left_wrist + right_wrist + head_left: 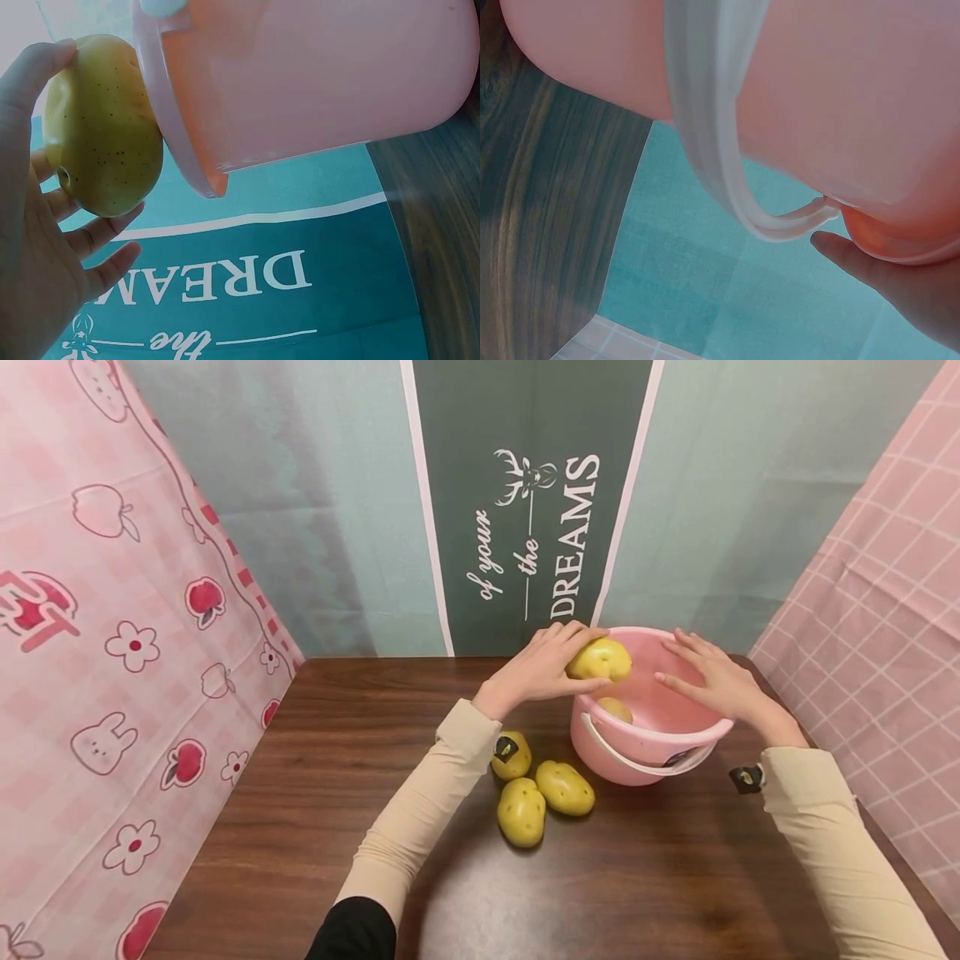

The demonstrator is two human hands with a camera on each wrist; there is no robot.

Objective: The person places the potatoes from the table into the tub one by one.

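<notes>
My left hand (542,667) grips a yellow potato (602,660) between thumb and fingers, at the left rim of a pink bucket (609,760). In the left wrist view, this dark-speckled potato (105,127) lies right against the rim. At the bucket's right side is my right hand (723,687), its fingers stretched out over the opening and nothing held. The right wrist view shows only one digit of it, beside the rim near the handle's joint. Another potato (617,710) is partly visible inside the bucket; the rest of the inside is partly hidden.
Three more potatoes lie close together on the brown wooden table (337,777), left of and in front of the bucket: one (512,758) behind, one (566,788) right, one (521,812) nearest. The bucket's white handle (637,765) hangs down in front. Printed cloths surround the table.
</notes>
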